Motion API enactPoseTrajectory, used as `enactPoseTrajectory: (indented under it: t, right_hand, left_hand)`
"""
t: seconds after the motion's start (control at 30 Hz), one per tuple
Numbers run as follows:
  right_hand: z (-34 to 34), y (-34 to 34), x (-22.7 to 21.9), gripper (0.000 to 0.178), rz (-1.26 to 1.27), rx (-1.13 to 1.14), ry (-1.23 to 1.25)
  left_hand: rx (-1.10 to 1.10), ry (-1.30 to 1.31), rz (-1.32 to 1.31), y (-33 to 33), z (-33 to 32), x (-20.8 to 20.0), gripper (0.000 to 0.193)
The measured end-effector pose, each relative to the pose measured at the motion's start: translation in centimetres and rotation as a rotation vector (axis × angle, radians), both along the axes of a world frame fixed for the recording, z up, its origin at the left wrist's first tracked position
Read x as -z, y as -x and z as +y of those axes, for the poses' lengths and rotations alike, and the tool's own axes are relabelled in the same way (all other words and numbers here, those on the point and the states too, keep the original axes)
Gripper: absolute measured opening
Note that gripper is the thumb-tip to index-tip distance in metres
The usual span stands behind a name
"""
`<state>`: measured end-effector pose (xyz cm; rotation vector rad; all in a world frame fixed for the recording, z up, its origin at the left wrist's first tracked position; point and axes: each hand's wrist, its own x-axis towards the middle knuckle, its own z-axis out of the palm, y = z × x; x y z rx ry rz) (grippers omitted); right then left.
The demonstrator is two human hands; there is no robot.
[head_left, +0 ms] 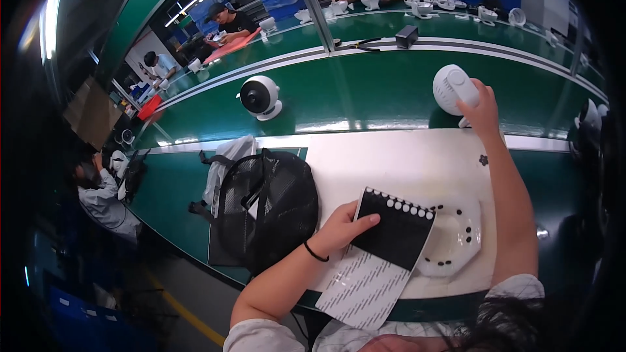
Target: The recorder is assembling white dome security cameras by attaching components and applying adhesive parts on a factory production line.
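"What's the biggest thing from where you stand?"

"The green surface (365,98), running right across in front of the person, with a pale board (391,156) laid on the near part."

"And on those?"

"A black mesh bag (283,195) off to the left. Right of it, the sheet (394,231), black on its far half and striped white on its near half. Then a white eight-sided tray (475,254), partly covered by the sheet's right edge, and the white gadget (447,88) farther out, rounded, with slots in its side."

"How do the hands sit?"

"Both busy. The left hand (339,228) pinches the sheet at its left edge, thumb on top. The right hand (481,105), arm stretched out, grips the gadget from the right. I can't tell whether its foot is off the surface."

"So which relation matters most?"

"The gap between those two, I'd judge. The gadget lies well ahead of the sheet and to its right, so the right hand is far nearer to it. The sheet's long axis slants from near left to far right, roughly toward the gadget."

"Anything smaller?"

"White dots (405,208) in a row along the sheet's far edge, the edge facing the gadget, and tiny black spots (468,239) around the tray."
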<state>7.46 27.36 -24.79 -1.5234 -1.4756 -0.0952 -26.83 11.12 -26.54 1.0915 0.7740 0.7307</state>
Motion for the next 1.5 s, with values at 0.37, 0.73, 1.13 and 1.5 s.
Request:
enactPoseTrajectory:
  t: [0.37, 0.73, 1.13, 1.5]
  right_hand:
    - [-16.1, 3.3, -13.5, 0.032, -0.462, -0.363, 0.206]
    - [-19.7, 12.0, -12.0, 0.026, -0.823, -0.734, 0.503]
    - [-26.0, 13.2, -9.4, 0.019, -0.410, -0.708, -0.075]
    - [-26.8, 14.9, -6.9, 0.014, -0.485, -0.547, -0.228]
  left_hand:
    - [0.406, -0.100, -0.044, 1.3, -3.3, -3.2, 0.031]
    - [0.444, -0.228, -0.045, 0.3, -5.8, -3.8, 0.024]
    - [0.216, -0.412, 0.006, 0.2, -6.5, -3.6, 0.012]
    - [0.121, -0.594, 0.067, 0.0, -6.8, -3.9, 0.012]
